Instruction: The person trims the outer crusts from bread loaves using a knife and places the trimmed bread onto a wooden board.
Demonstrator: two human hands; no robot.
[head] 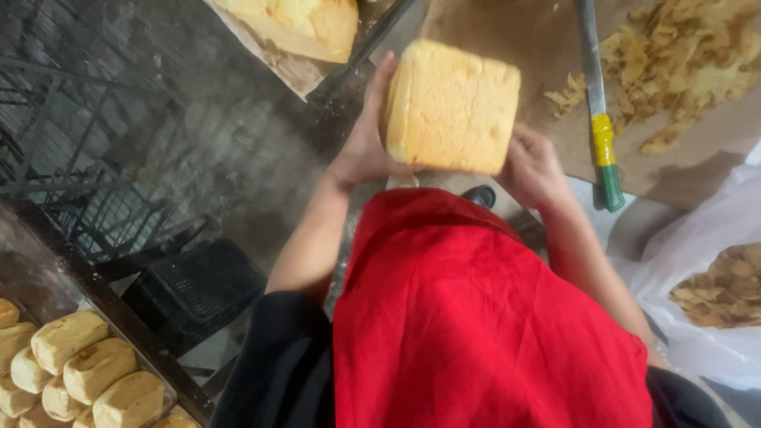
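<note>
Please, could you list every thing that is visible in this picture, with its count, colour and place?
bread loaf: one, pale yellow, held up at centre
knife: one, grey blade, yellow and green handle, on the brown board, upper right
crust trimmings: heap, tan, on the board
white bag: one, holds more trimmings, right edge
loaves: several, pale yellow, in a tray, lower left
black crate: one, on the floor, left of centre
red apron: one, bottom centre
left hand: on the loaf's left side
right hand: on the loaf's right side
</note>
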